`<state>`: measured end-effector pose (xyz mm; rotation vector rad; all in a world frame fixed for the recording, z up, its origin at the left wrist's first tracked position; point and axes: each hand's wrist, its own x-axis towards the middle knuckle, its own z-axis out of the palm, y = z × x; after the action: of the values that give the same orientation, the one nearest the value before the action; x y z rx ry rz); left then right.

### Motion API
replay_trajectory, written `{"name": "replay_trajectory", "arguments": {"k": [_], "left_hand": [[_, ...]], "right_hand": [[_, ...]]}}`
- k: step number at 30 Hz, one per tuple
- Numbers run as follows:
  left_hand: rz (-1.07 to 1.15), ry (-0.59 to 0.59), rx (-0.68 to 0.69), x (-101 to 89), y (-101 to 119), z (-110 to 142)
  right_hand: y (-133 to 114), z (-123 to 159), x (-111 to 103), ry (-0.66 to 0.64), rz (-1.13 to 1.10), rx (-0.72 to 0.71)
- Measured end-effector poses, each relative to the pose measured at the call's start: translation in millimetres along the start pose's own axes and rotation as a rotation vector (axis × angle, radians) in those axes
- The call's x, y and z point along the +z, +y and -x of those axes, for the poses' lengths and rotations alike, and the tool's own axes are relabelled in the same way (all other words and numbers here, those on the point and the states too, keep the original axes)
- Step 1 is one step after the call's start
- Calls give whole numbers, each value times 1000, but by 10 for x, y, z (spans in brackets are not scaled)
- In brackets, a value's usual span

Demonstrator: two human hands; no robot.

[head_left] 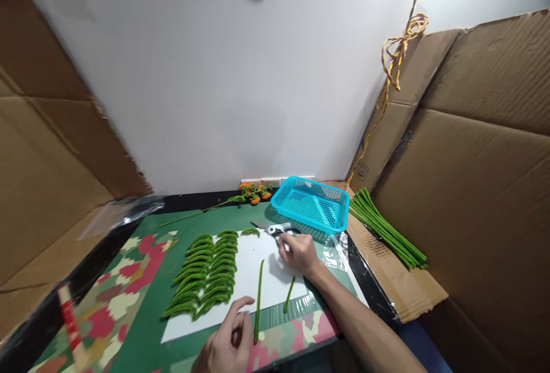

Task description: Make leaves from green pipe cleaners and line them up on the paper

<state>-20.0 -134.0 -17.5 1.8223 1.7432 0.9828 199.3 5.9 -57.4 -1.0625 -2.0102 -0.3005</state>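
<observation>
My right hand (pixel 301 254) is closed at the black handles of a pair of scissors (pixel 272 230), fingers curled over the lower loop; the blades point left. My left hand (pixel 230 336) is at the front edge, index finger reaching out and the other fingers loosely bent, nothing visible in it. Just right of it lies a long straight green pipe cleaner (pixel 259 298). A shorter pipe cleaner piece (pixel 289 294) is below my right wrist. On the white sheet (pixel 253 258), bent green pipe cleaner pieces (pixel 221 267) form two columns, with one curved piece (pixel 251 231) starting a third.
Behind the scissors stands a blue plastic basket (pixel 347 212). Orange pipe cleaner flowers (pixel 255 192) on a green stem lie left of it. A bundle of green pipe cleaners (pixel 387 230) rests at right on cardboard. Cardboard walls (pixel 485 132) flank both sides.
</observation>
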Motion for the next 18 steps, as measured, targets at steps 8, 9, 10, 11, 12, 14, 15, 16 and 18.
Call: {"name": "replay_trajectory", "arguments": {"k": [8,9,10,11,12,14,15,16,18], "left_hand": [[-121,-73,25,-3,-28,80],[-141,-76,42,16,-53,94],[-161,-76,56,34,-70,105],[-185,-79,64,49,-79,113],[-218,-84,73,60,-79,119],[-303,-92,115,70,-56,123],[-346,-92,154,70,-40,121],[-378,-87,199,68,-24,118],[-405,-89,276,62,-3,110]], "right_hand": [[-226,83,-633,139,-43,72],[-245,112,-760,177,-28,139],[-269,155,-888,209,-16,209],[-302,216,-1009,230,-6,270],[-348,295,-1119,237,-1,323],[-480,509,-1280,233,6,402],[-561,638,-1325,223,7,427],[-645,775,-1346,215,5,465],[-798,1042,-1333,243,-38,560]]}}
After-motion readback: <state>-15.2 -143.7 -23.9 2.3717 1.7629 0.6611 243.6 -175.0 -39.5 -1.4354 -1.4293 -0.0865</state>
